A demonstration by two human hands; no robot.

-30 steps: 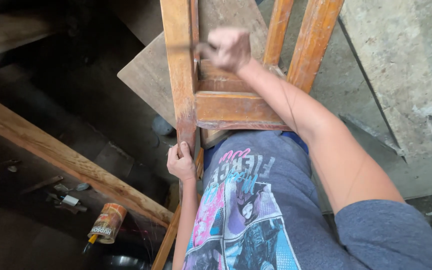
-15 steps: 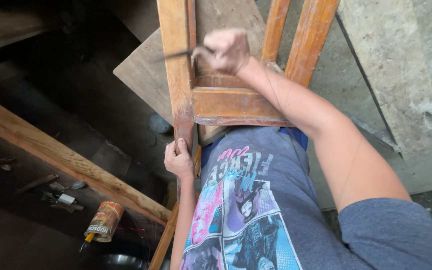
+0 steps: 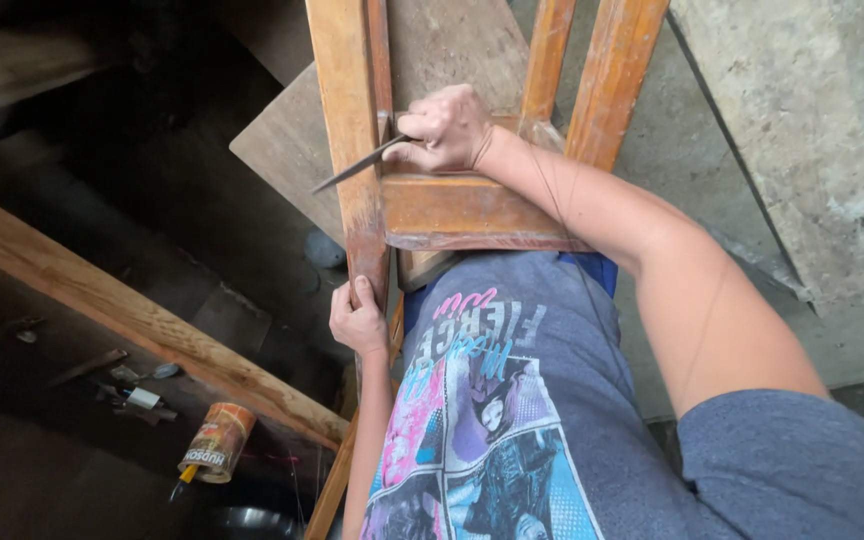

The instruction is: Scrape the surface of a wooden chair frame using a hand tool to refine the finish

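The right hand (image 3: 449,127) is gripping a blade (image 3: 357,165), fingers closed, pointing to 8 o'clock across the chair frame (image 3: 352,150). The left hand (image 3: 357,320) is squeezing the frame's leg below. A slip could cut it.

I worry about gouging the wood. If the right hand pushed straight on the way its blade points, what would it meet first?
The right hand aims its thin blade leftward across the chair frame's upright rail. That rail probably comes first; whether the blade already touches it is unclear.
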